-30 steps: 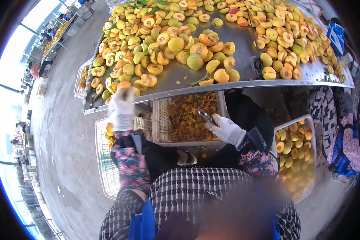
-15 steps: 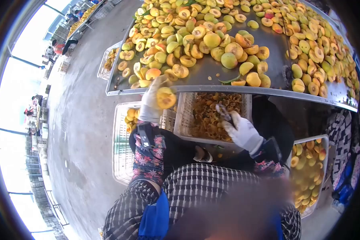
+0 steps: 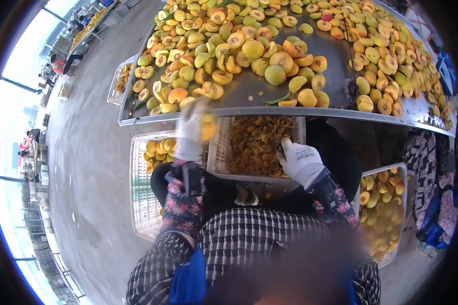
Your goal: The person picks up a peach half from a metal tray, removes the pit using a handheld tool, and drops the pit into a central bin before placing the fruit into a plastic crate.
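My left hand (image 3: 189,133), in a white glove, is closed on a yellow peach half (image 3: 207,128) just below the metal table's front edge. Both are smeared by motion. Over a white crate (image 3: 219,147) of brown, curled fruit scraps (image 3: 259,145), my right hand (image 3: 303,161), gloved too, is closed round a small dark tool (image 3: 280,148). Most of that tool is hidden by the fingers. Halved peaches (image 3: 221,77) are heaped on the steel table (image 3: 325,51) in front of me.
A crate (image 3: 140,190) with peach halves stands at my left, partly behind my left arm. Another full crate (image 3: 381,208) is at my right. The table's metal rim (image 3: 269,111) runs above my knees. Beside the right crate, a person's patterned clothing (image 3: 422,183) shows.
The view has shifted a little, so the table appears further left. The peach half in my left hand has turned and is now blurred. The tool in my right hand points less outward.
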Available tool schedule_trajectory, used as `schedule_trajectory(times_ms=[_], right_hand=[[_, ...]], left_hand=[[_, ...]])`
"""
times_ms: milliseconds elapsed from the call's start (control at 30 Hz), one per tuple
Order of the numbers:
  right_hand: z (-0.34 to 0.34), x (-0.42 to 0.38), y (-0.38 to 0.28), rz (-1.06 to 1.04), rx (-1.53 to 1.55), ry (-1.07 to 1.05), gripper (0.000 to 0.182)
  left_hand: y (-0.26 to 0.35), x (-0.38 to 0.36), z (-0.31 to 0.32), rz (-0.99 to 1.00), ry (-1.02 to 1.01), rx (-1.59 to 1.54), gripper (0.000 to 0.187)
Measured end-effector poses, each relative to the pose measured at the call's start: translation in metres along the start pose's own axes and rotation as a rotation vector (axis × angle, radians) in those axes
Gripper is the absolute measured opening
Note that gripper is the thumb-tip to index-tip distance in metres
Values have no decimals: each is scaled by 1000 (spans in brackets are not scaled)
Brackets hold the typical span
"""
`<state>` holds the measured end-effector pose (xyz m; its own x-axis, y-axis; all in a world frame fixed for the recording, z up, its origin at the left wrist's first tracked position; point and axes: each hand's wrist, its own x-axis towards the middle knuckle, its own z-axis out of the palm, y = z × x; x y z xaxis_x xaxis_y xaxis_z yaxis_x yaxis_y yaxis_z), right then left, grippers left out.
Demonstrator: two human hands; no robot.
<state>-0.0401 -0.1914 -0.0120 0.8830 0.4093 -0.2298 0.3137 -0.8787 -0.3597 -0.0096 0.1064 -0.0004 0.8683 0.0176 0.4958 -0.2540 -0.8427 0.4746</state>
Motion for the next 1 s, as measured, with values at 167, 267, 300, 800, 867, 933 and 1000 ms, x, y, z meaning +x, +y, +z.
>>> schedule_trajectory(times_ms=[167,267,300,800,867,933,1000], right_hand=[[10,-10,27,73,74,-26,29],[7,-6,25,88,116,-73,30],[5,-5,23,83,126,-98,30],[14,0,29,130,200,-227,34],[15,-1,31,102,227,-200,35],[14,-3,33,52,284,-151,35],[10,-5,30,-18,376,-84,35]], left_hand=[[-36,12,-85,-461,187,603,43],[-38,38,-75,-304,175,317,43],[-27,49,-56,-290,125,81,42],[99,119,158,-243,-341,66,59],[71,117,166,-377,-374,-293,57],[53,112,142,-715,-504,-1058,52],[62,96,111,-902,-337,-1830,44]])
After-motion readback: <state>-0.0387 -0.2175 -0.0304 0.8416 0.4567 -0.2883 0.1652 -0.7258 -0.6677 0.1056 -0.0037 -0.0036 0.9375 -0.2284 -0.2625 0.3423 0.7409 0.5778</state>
